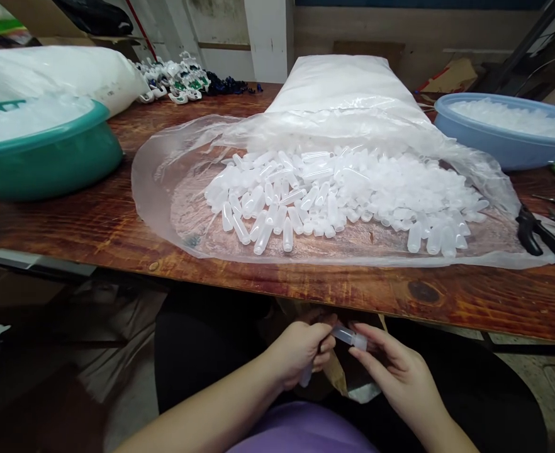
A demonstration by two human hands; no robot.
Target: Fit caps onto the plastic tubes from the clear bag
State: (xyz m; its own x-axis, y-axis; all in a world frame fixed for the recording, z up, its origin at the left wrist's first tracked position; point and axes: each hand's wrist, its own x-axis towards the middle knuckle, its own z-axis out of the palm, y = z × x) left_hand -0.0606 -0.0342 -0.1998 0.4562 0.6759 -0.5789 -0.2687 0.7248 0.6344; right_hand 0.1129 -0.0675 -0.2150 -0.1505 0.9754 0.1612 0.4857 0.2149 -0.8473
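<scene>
Wood-topped workbench, reddish-brown with a glossy finish, spans the area beyond both hands. Head view, the only one available.

Left hand: fingers curled into a loose fist, thumb and forefinger pinching one end of a translucent plastic vial. A second translucent piece protrudes beneath the fist, apparently retained by the curled fingers so that the fingertips stay free.

Right hand: thumb and forefinger stand either side of the vial's frosted end; whether they press on it, I cannot tell. The vial lies between the two hands, tilted, below the bench edge and over the lap, a position that likely spares the arms from being raised.

Directly ahead of the hands, a clear plastic bag lies with its mouth toward the worker. A heap of translucent vials rests on its spread front, presumably for short reach.

Beyond the left hand, a filled teal basin stands beside a bulging white sack. Beyond the right, a filled blue basin; nearer, a black-handled tool, possibly pliers, lies on the bag's edge, perhaps weighting it.
</scene>
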